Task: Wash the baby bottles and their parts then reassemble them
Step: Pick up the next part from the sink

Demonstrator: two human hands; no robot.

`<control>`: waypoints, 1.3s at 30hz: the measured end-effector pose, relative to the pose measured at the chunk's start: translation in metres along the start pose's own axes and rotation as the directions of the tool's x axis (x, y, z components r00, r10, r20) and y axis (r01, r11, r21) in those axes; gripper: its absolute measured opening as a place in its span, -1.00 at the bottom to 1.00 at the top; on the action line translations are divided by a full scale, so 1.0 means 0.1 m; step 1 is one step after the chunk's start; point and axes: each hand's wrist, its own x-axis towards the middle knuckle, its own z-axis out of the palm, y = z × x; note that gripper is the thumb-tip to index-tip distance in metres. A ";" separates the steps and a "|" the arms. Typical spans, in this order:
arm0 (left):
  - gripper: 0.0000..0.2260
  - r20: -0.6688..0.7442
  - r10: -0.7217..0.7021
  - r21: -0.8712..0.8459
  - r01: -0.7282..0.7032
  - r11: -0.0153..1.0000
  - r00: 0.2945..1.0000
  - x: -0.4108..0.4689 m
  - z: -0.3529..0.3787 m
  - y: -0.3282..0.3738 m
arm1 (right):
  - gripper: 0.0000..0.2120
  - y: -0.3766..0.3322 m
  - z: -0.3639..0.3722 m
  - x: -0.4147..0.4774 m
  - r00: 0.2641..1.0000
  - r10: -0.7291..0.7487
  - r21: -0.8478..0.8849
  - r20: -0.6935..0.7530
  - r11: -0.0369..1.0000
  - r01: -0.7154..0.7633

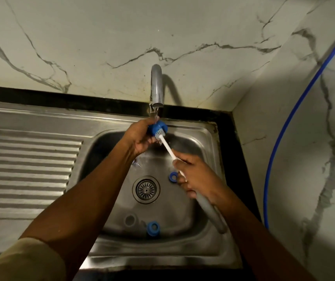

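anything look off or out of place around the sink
Nothing stands out. The left hand holds a blue ring under the tap, the right hand works the brush into it; a second ring and a third ring lie loose in the sink.

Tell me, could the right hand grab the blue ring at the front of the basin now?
Probably not yet: the right hand grips the brush, so it is occupied. Otherwise the blue ring lies unobstructed.
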 end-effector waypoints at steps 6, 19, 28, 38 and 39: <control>-0.89 0.103 -0.002 -0.225 0.026 0.974 0.995 -0.04 0.12 0.06 | -0.65 -0.04 0.06 -0.07 0.987 0.055 0.184 0.153 0.979 -0.083; -0.88 0.252 0.008 -0.296 0.069 0.953 0.968 -0.16 -0.05 0.03 | -0.68 -0.14 0.11 -0.18 0.945 0.106 0.394 0.311 0.890 -0.230; -0.83 -0.033 0.116 0.161 -0.109 0.981 0.993 -0.07 0.20 0.12 | -0.55 0.09 0.18 0.05 0.922 -0.334 -0.747 -0.194 0.660 0.082; -0.93 0.120 -0.025 -0.168 0.045 0.985 0.992 -0.12 -0.01 0.01 | -0.69 -0.03 0.12 -0.08 1.000 0.006 -0.204 0.011 0.979 -0.003; -0.93 0.056 -0.012 -0.099 0.017 0.995 0.998 -0.09 -0.01 -0.02 | -0.66 0.01 0.08 -0.05 0.993 -0.108 -0.469 -0.056 0.881 0.069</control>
